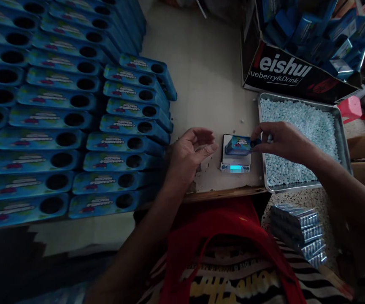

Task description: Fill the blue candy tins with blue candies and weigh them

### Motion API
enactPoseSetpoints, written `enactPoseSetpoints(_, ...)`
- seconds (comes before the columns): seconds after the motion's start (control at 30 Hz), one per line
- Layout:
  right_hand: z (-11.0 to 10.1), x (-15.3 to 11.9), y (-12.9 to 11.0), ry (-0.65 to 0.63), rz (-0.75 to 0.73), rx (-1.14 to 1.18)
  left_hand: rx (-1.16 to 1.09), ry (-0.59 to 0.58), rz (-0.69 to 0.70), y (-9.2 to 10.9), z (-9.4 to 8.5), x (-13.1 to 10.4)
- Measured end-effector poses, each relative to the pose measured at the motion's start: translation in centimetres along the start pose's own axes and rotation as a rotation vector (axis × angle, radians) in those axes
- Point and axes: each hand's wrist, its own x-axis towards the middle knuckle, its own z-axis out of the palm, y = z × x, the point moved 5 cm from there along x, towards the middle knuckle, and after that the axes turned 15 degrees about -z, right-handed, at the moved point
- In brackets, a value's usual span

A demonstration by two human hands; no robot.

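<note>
A small blue printed tin [241, 142] stands on a compact digital scale [245, 161] with a lit display. My right hand [279, 141] reaches in from the right, thumb and fingers drawn together at the tin's right end. Something small and dark shows at those fingertips; I cannot tell whether it is a separate piece or the tin's round hole. My left hand [190, 152] hovers left of the scale, fingers curved and apart, holding nothing. Right of the scale, a metal tray [266, 169] holds a layer of small pale bluish pellets [299, 139], partly behind my right hand and forearm.
Rows of blue tins [84, 101] with dark round holes fill the table's left side. A black printed cardboard box [280, 69] full of blue packs stands behind the tray. Below it, shiny wrapped stacks [299, 230] sit low. The table's front edge [226, 193] is near my body.
</note>
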Motion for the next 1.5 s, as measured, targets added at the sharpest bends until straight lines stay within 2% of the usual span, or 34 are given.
enactPoseSetpoints(0.07, 0.0, 0.1, -0.1, 0.008, 0.013, 0.107, 0.002, -0.004, -0.006, 0.0, 0.0, 0.0)
enactPoseSetpoints(0.13, -0.1, 0.1, 0.4, 0.063, 0.074, 0.355, -0.004, -0.005, -0.017, -0.1, 0.0, 0.1)
enactPoseSetpoints(0.27, -1.2, 0.0, 3.1, 0.306, 0.256, 0.852, -0.004, 0.013, -0.027, -0.1, -0.1, 0.3)
enactPoseSetpoints(0.4, -1.8, -1.0, 5.4, 0.523, 0.331, 0.996, 0.023, 0.036, -0.032, -0.3, 0.0, 0.3)
enactPoseSetpoints(0.53, 0.0, -1.3, 5.1, 0.548, 0.264, 1.09, 0.076, 0.051, -0.02, 0.0, 0.5, 0.1)
enactPoseSetpoints(0.67, 1.6, -0.2, 4.0, 0.523, 0.187, 1.088, 0.1, 0.047, -0.03, 0.3, 0.7, -0.3)
enactPoseSetpoints(0.83, 2.2, 1.0, 3.7, 0.579, 0.093, 1.115, 0.101, 0.097, -0.035, 0.7, 0.4, -0.7)
enactPoseSetpoints(0.9, 2.7, 1.2, 3.5, 0.631, 0.035, 1.119, 0.107, 0.1, -0.046, 0.7, 0.5, -0.9)
enactPoseSetpoints(1.03, 3.4, 1.0, 2.6, 0.814, -0.096, 1.031, 0.108, 0.077, -0.069, 0.7, 1.0, -1.0)
enactPoseSetpoints(1.1, 3.8, 0.9, 2.0, 0.827, -0.124, 0.966, 0.103, 0.068, -0.07, 0.6, 1.1, -1.0)
enactPoseSetpoints(1.2, 4.7, 0.8, 1.5, 0.751, -0.08, 0.897, 0.09, 0.069, -0.054, 0.4, 0.9, -0.8)
enactPoseSetpoints(1.4, 5.5, 0.8, 1.4, 0.648, 0.098, 0.668, 0.108, 0.069, -0.042, 0.0, 0.5, -0.7)
enactPoseSetpoints(1.5, 6.0, 0.8, 1.1, 0.623, 0.176, 0.671, 0.111, 0.069, -0.037, 0.0, 0.5, -0.7)
